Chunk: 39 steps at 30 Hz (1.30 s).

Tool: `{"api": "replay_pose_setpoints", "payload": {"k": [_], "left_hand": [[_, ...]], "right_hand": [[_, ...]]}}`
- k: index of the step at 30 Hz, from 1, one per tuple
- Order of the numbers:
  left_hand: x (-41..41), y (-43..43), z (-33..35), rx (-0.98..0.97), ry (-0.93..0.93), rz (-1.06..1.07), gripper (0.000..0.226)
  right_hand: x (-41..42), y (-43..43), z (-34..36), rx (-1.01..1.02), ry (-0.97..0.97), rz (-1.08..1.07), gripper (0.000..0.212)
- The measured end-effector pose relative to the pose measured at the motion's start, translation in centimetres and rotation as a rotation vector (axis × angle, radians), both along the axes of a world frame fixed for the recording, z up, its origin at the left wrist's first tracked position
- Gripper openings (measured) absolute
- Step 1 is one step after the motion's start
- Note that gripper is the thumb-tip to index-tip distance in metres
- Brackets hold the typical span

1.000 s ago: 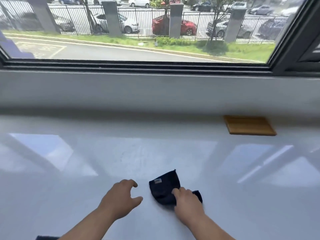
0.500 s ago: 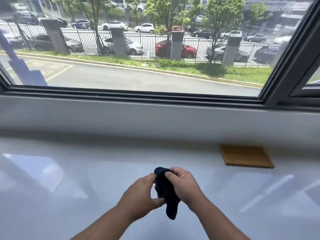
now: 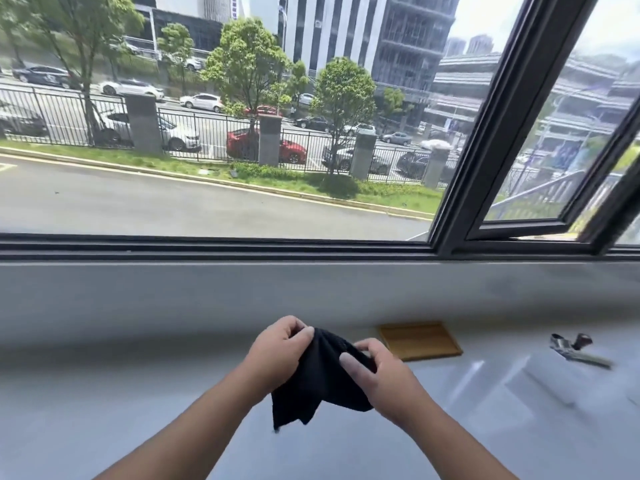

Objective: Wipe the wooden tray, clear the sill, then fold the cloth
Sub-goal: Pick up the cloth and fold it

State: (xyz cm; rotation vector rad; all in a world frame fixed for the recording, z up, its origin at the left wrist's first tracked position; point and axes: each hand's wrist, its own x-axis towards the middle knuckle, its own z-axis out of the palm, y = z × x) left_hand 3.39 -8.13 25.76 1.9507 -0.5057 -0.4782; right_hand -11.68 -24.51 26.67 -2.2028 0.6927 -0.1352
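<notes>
A dark cloth (image 3: 320, 379) is held up above a white sill (image 3: 121, 393), pinched at its top edge by the left hand (image 3: 277, 353) and gripped along its right side by the right hand (image 3: 375, 377), its lower corners left hanging. A wooden tray (image 3: 420, 340) is seen flat on the sill just beyond the right hand. A metal object (image 3: 575, 349), blurred, is seen farther right, beneath the window (image 3: 214, 133).

Above the near middle of the sill (image 3: 138, 393), the cloth (image 3: 318, 379) hangs between the left hand (image 3: 277, 355) and the right hand (image 3: 381, 379), with the wooden tray (image 3: 420, 340) lying just behind and right of them against the back wall and a metal tool (image 3: 576, 349) farther right.
</notes>
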Motion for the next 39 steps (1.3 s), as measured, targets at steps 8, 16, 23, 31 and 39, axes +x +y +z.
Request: {"api": "replay_pose_setpoints", "payload": {"k": [8,16,23,31,39], "left_hand": [[-0.9,-3.2,3.5,-0.176,0.419,-0.077,0.037],[0.7,-1.7,5.8,0.155,0.043,-0.133,0.083],[-0.4,-2.3,5.7,0.425,-0.147,-0.097,0.054],[-3.6,-7.9,4.3,0.167,-0.068,-0.136,0.024],[-3.9,-10.9,6.9,-0.194,0.334,-0.034,0.03]], "right_hand": [[-0.2,1.1,-0.3,-0.308,-0.032,0.113,0.067],[2.1,-3.3,2.9,0.262,-0.384,0.011,0.03],[4.8,-9.4,9.6,0.584,-0.367,0.093,0.03],[6.5,-8.7,11.4,0.103,-0.338,0.531,0.037],[4.0,-16.6,4.0,0.176,-0.329,0.004,0.046]]}}
